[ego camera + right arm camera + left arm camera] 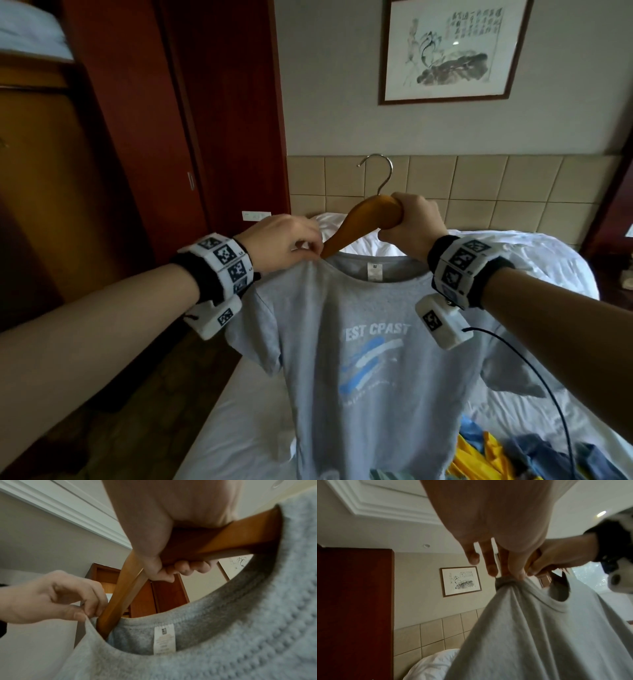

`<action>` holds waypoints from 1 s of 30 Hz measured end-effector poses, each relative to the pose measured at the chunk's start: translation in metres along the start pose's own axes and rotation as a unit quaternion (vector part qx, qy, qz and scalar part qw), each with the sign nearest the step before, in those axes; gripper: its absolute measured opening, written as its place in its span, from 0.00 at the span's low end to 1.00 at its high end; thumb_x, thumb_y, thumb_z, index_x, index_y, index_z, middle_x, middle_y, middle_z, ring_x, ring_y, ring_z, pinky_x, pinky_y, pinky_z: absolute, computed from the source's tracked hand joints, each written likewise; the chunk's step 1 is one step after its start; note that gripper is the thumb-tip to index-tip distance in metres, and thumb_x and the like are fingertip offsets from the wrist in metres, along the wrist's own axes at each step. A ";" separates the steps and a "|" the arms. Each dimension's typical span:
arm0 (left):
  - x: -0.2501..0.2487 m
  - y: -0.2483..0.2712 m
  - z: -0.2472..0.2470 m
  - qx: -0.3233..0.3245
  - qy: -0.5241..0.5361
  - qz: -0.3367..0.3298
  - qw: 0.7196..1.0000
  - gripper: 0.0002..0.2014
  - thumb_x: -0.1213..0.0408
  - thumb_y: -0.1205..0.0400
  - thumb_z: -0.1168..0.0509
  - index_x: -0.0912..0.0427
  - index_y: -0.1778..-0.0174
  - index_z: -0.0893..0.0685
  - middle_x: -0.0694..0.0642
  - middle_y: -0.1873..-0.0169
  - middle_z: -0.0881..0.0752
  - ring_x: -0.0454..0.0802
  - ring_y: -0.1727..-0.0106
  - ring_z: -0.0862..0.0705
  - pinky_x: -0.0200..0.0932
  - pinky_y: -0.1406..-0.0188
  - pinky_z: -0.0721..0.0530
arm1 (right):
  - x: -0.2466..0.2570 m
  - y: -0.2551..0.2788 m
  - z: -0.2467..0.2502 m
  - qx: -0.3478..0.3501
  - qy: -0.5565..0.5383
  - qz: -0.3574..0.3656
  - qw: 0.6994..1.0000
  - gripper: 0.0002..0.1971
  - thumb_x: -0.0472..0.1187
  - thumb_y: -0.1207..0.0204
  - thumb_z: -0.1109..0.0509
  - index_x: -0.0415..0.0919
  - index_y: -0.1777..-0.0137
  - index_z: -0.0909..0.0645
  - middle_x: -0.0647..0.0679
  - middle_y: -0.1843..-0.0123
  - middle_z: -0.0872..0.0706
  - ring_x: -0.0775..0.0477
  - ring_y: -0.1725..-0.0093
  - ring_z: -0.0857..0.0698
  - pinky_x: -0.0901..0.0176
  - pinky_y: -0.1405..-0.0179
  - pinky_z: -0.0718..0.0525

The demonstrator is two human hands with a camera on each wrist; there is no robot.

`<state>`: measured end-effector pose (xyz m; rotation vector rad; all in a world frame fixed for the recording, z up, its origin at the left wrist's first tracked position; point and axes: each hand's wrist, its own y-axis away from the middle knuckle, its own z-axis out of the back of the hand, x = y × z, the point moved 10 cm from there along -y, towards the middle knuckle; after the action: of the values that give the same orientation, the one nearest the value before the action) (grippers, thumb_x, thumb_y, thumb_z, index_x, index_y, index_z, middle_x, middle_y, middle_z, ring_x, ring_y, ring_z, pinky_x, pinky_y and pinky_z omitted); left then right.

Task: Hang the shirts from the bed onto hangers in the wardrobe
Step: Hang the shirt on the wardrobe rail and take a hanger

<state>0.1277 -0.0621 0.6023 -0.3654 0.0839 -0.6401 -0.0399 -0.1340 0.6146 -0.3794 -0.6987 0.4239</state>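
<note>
Above the bed (246,404), the right hand (409,228) gripped the wooden hanger (363,219) while the left hand (281,246) pinched the grey shirt (359,377) collar beside 1 hanger arm.

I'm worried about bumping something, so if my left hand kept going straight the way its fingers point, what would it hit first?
Most likely the wooden hanger: your left hand pinches the grey shirt collar right beside the hanger's arm, fingertips nearly touching it. Depth is unclear.
</note>
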 end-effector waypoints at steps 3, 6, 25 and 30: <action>0.005 -0.007 -0.005 0.123 0.012 0.052 0.991 0.02 0.58 0.18 0.30 0.50 0.51 0.13 0.41 0.57 0.16 0.38 0.55 0.21 0.42 0.52 0.21 | 0.001 0.002 -0.002 0.017 0.007 0.007 1.000 0.15 0.34 0.35 0.20 0.51 0.61 0.23 0.56 0.66 0.21 0.46 0.60 0.21 0.63 0.70 0.32; 0.010 -0.010 -0.007 0.189 0.026 0.084 0.978 0.03 0.58 0.16 0.33 0.51 0.49 0.15 0.39 0.60 0.18 0.36 0.58 0.21 0.34 0.57 0.24 | 0.002 0.001 0.000 0.026 0.005 0.009 1.000 0.15 0.34 0.35 0.20 0.50 0.59 0.23 0.55 0.66 0.21 0.48 0.61 0.22 0.65 0.71 0.32; 0.031 -0.012 -0.020 0.074 0.132 0.218 0.964 0.25 0.49 0.24 0.24 0.50 0.33 0.19 0.45 0.47 0.15 0.37 0.50 0.16 0.32 0.53 0.18 | 0.009 -0.004 -0.008 -0.005 -0.035 0.008 0.999 0.14 0.33 0.35 0.20 0.47 0.57 0.22 0.57 0.66 0.22 0.48 0.59 0.21 0.70 0.71 0.33; 0.035 -0.016 -0.021 -0.125 0.104 0.332 0.929 0.06 0.53 0.21 0.28 0.49 0.57 0.17 0.49 0.64 0.14 0.54 0.58 0.13 0.46 0.58 0.17 | 0.022 -0.008 -0.019 0.028 -0.038 0.029 0.998 0.15 0.37 0.33 0.18 0.46 0.52 0.20 0.52 0.60 0.19 0.48 0.57 0.20 0.67 0.67 0.30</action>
<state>0.1424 -0.1010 0.5892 -0.4814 0.4748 0.0110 -0.0097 -0.1333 0.6166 -0.3332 -0.7489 0.5136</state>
